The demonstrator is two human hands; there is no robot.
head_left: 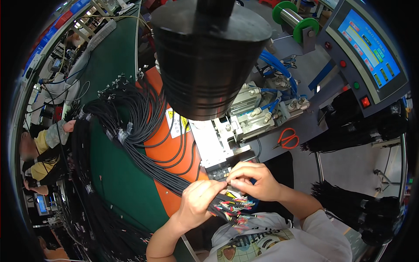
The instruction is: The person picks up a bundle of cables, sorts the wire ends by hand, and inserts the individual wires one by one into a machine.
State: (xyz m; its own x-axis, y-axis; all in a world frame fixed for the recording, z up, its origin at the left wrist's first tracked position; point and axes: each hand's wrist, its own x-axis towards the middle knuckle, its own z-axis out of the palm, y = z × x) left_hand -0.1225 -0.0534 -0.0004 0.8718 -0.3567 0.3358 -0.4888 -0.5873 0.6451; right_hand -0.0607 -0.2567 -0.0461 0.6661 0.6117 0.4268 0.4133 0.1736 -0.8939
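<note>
A thick bundle of black cables (150, 165) runs from the left across an orange board and passes under my left hand (198, 203). That hand is closed, fingertips pinched at the front of the machine around what looks like one black cable. Beside it, my right hand (257, 181) is closed too, thumb and forefinger meeting near the left fingertips; what they grip is too small to tell. Stripped coloured wire ends (233, 206) fan out below both hands, close to my shirt. Just beyond the fingertips sits the machine's dark fixture (217, 169), partly hidden by my hands.
A large black lamp-like cylinder (205, 70) hangs over the machine's metal cylinders (255, 120). Red-handled snips (288, 139) lie to the right. A control screen (371, 48) stands far right, with hanging cable bundles (358, 131) below. People work at the far left.
</note>
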